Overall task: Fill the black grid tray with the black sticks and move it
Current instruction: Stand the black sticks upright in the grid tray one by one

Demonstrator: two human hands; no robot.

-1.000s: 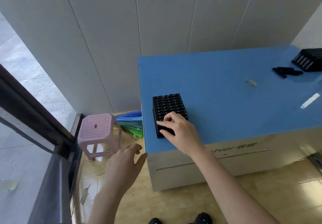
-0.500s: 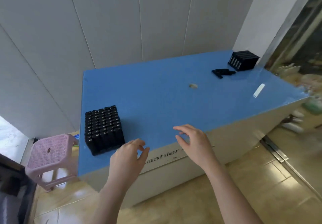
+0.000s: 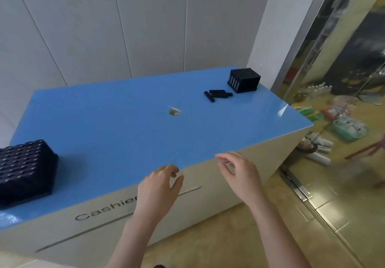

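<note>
Left hand [image 3: 158,188], right hand [image 3: 239,176] loose before blue counter [image 3: 125,121]; panelled wall [image 3: 145,27] behind.

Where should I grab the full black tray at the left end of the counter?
Grip the tray by two opposite side walls, low down, probably coming from the near counter edge. It stands upright with stick ends filling its top, so the flat sides offer the clear hold.

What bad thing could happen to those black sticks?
The filled grid tray sits close to the front edge of the blue counter, so a bump might tip it off and spill its sticks. The other black tray stands at the far right corner, where a nudge could push it over. One of the loose black sticks might drop into the small hole.
</note>
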